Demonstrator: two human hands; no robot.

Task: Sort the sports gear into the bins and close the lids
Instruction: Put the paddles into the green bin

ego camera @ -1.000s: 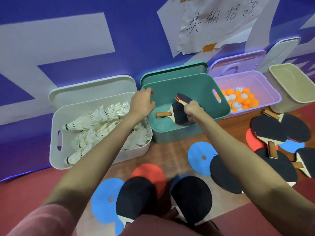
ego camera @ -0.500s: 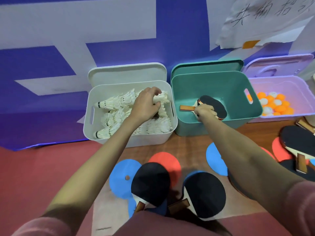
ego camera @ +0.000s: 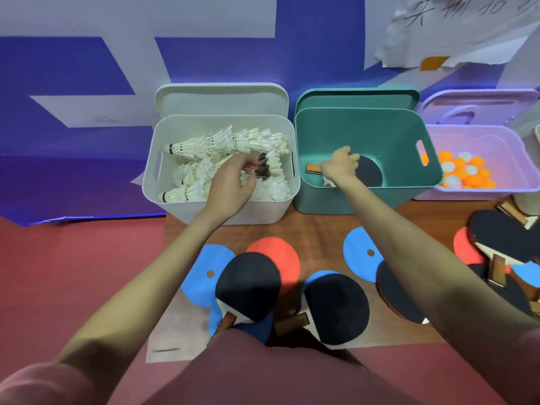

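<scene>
Left hand [ego camera: 230, 187] hangs over the white bin [ego camera: 187, 210], fingers loosely curled, fingertips just above the heaped shuttlecocks [ego camera: 233, 143]; whether it pinches one cannot be told. Right hand [ego camera: 340, 168], fingers loosely bent, rests on a black paddle [ego camera: 369, 172] lying in the green bin [ego camera: 409, 159]. Beyond the right hand, a third, lilac bin [ego camera: 496, 135] holds orange and white balls [ego camera: 464, 173]; all three lids stand open.

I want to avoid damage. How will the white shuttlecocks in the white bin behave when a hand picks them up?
The shuttlecocks look very light and fragile: thin feather skirts. Stacked nose into skirt, several may lift together.
</scene>
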